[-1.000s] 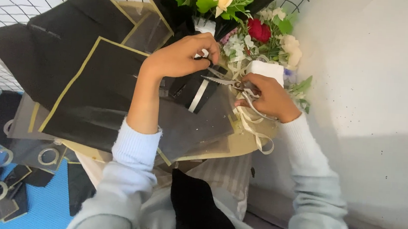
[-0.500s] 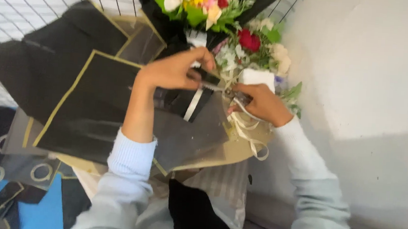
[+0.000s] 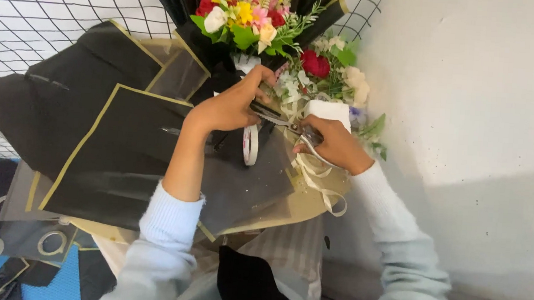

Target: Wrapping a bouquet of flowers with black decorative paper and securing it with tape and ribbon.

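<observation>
A flower bouquet (image 3: 251, 17) in black wrapping stands at the top centre. My left hand (image 3: 229, 103) reaches toward its base and pinches something there, with a roll of clear tape (image 3: 250, 144) hanging below the fingers. To the right, my right hand (image 3: 333, 142) grips metal scissors (image 3: 281, 120), whose blades point left toward my left fingers. Cream ribbon (image 3: 318, 172) loops under my right hand. Black wrapping sheets (image 3: 129, 153) with gold edges lie under my left forearm.
A second bunch with red and white flowers (image 3: 329, 73) leans against the white wall (image 3: 469, 120) on the right. A wire grid panel (image 3: 51, 9) stands behind. Tape rolls (image 3: 51, 241) and more black sheets lie on a blue surface at lower left.
The view has tilted up, so the bouquet shows more fully. Both hands stay together at the bouquet's base, with the scissors' blades now closer to my left fingers.
</observation>
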